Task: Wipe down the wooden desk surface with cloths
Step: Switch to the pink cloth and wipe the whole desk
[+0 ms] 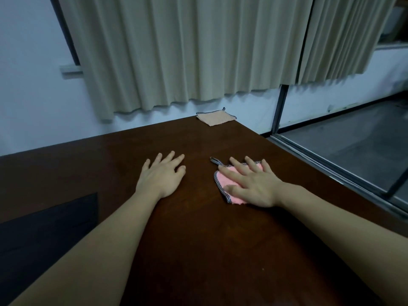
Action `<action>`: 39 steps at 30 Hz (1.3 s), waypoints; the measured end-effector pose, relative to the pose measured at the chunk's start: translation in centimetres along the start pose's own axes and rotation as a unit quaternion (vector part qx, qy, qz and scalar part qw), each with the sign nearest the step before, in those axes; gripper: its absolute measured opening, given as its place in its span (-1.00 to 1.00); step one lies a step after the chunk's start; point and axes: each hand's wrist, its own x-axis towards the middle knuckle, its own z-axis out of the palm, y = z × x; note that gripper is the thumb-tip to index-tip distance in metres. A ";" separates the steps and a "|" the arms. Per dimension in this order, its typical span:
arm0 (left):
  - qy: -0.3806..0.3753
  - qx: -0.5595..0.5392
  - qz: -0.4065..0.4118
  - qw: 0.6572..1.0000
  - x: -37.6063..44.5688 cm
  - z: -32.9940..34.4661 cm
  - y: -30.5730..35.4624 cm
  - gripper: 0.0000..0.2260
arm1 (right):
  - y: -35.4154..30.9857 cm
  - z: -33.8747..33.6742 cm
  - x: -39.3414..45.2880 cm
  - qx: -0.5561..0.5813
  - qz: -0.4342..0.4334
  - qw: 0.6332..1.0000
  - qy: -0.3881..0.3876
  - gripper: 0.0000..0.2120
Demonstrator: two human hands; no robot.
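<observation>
Right hand [254, 184] lies flat with fingers spread on the pink cloth [225, 180], pressing it onto the dark wood counter [198, 239], right of centre. Left hand [162, 173] rests bare on the counter beside it, fingers loosely spread, holding nothing. The hands are apart. A second cloth [215, 117], beige, lies at the far corner near the curtain [187, 51], untouched.

Step looks like wiping with the pink cloth. To do it well: keep the palm flat and pressure even, run overlapping strokes from far edge to near, don't let the trimmed loop at the cloth's far left bunch under. Left hand could steady or fetch the beige cloth.
</observation>
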 end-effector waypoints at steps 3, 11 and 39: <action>-0.002 0.000 0.000 1.000 0.0 -0.1 0.0 -0.53 | -0.2 -0.6 1.0 0.020 0.012 0.999 -0.024 -0.44; 0.005 -0.007 0.003 1.000 0.6 0.0 -0.1 -0.53 | 1.5 -1.4 7.0 0.019 0.059 0.998 0.026 -0.37; 0.013 -0.035 0.015 0.999 -5.5 -0.9 -5.4 -0.56 | -2.1 -2.1 7.8 0.015 0.079 0.996 0.024 -0.39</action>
